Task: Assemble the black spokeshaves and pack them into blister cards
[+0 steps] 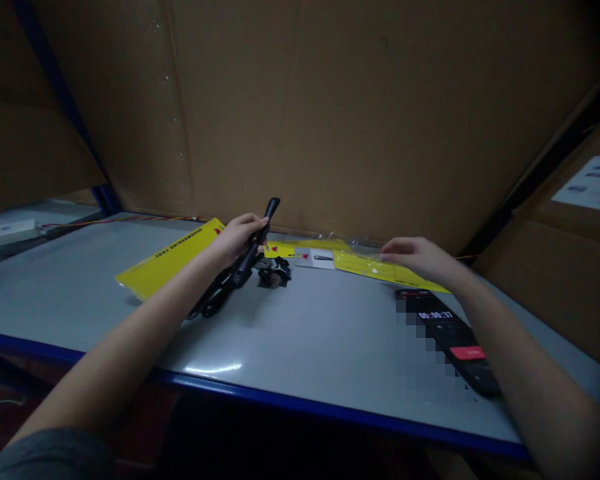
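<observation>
Your left hand (237, 240) clamps a black tool (245, 263), its long axis tilting up and away; your right hand (415, 259) hovers open, well apart, over a yellow card (380, 270).

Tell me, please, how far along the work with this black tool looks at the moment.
The yellow card and second yellow card lie spread out, so unpacking looks done. In hand, the left hand grips the black tool, and the right hand is open above the second yellow card. Left: the small black parts sit loose on the table.
</observation>
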`<state>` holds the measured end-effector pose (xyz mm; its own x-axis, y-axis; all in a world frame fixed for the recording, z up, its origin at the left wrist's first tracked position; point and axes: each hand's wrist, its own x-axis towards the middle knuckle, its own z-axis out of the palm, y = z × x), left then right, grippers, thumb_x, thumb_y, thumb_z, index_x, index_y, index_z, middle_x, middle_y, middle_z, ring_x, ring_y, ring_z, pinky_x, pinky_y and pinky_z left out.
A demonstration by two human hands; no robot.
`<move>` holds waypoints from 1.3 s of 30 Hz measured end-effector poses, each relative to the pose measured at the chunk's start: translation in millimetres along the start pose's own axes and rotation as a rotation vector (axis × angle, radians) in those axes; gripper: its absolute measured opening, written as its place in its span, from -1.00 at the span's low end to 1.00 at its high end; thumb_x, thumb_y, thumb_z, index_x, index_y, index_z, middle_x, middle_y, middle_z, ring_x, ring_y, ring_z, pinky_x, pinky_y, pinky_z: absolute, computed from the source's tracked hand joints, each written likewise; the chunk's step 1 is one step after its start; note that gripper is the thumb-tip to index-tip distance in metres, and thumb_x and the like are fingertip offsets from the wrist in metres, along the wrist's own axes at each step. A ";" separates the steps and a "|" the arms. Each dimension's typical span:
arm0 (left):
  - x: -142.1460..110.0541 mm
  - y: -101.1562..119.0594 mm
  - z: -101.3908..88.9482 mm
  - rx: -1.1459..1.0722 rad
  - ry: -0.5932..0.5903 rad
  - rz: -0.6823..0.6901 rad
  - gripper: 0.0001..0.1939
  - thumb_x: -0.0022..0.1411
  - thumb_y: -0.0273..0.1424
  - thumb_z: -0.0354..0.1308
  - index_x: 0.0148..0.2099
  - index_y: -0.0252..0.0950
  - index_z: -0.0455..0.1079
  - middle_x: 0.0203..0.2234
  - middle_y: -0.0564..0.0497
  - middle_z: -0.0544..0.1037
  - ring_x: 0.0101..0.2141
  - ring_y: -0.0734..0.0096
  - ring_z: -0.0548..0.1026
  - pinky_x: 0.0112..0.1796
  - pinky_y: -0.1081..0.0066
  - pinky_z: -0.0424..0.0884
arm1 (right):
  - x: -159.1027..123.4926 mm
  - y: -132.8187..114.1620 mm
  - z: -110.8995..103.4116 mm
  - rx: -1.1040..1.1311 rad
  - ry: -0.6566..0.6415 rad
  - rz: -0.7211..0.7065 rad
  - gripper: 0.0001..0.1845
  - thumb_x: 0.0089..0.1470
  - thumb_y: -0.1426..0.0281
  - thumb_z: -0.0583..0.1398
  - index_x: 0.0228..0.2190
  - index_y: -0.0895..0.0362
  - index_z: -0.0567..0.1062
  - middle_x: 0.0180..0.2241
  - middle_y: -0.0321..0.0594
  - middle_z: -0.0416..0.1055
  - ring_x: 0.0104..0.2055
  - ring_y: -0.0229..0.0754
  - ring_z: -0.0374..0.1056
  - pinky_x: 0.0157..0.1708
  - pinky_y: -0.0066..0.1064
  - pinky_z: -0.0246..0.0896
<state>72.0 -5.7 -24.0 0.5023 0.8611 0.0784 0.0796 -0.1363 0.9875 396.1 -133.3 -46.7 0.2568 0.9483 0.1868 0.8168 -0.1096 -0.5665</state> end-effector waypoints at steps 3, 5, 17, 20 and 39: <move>2.1 -16.4 5.7 -0.200 -0.045 -0.173 -0.88 0.25 -0.38 -0.04 -0.33 -0.30 0.16 -0.60 0.02 0.44 -0.72 0.60 0.33 -0.69 0.60 0.23 | 12.2 23.3 1.0 -0.226 -0.205 -0.160 -0.76 -0.06 0.27 0.14 -0.37 0.07 0.55 -0.35 -0.16 0.44 -0.29 -0.12 0.33 -0.30 -0.31 0.21; 2.1 -25.1 6.9 -0.251 -0.089 -0.256 -0.89 0.25 -0.42 -0.05 -0.32 -0.36 0.20 -0.54 -0.07 0.49 -0.67 0.58 0.39 -0.68 0.61 0.28 | 15.8 29.2 6.5 -0.409 -0.250 -0.274 -0.75 -0.04 0.32 0.12 -0.33 0.03 0.57 -0.35 -0.14 0.40 -0.27 -0.11 0.29 -0.27 -0.30 0.18; -4.4 -35.1 12.4 -0.279 -0.125 -0.303 -0.87 0.23 -0.43 0.01 -0.27 -0.43 0.28 -0.45 -0.15 0.51 -0.58 0.47 0.48 -0.59 0.50 0.41 | 0.6 32.0 10.6 -0.707 -0.034 -0.344 -0.75 0.00 0.31 0.08 -0.32 0.07 0.51 -0.28 -0.09 0.31 -0.21 -0.07 0.21 -0.33 -0.33 0.13; -5.5 -36.0 13.4 -0.304 -0.140 -0.310 -0.86 0.21 -0.45 0.04 -0.24 -0.46 0.31 -0.40 -0.18 0.52 -0.52 0.43 0.51 -0.51 0.45 0.46 | 1.4 36.3 10.9 -0.670 -0.096 -0.381 -0.73 -0.01 0.27 0.10 -0.29 0.06 0.52 -0.28 -0.11 0.32 -0.20 -0.09 0.23 -0.28 -0.32 0.14; -0.1 -31.2 -7.9 -0.221 -0.055 -0.227 -0.78 0.08 -0.48 0.17 -0.20 -0.45 0.28 -0.38 -0.21 0.53 -0.50 0.38 0.53 -0.44 0.39 0.47 | 17.4 -77.4 95.5 -0.191 -0.162 -0.428 -0.69 -0.02 0.22 0.12 -0.30 0.13 0.51 -0.35 -0.18 0.43 -0.35 -0.21 0.29 -0.38 -0.43 0.10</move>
<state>62.7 2.4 -53.8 0.5391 0.8291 -0.1484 0.0090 0.1705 0.9853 288.0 -79.8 -76.2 -0.1937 0.9526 0.2346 0.9153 0.2615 -0.3064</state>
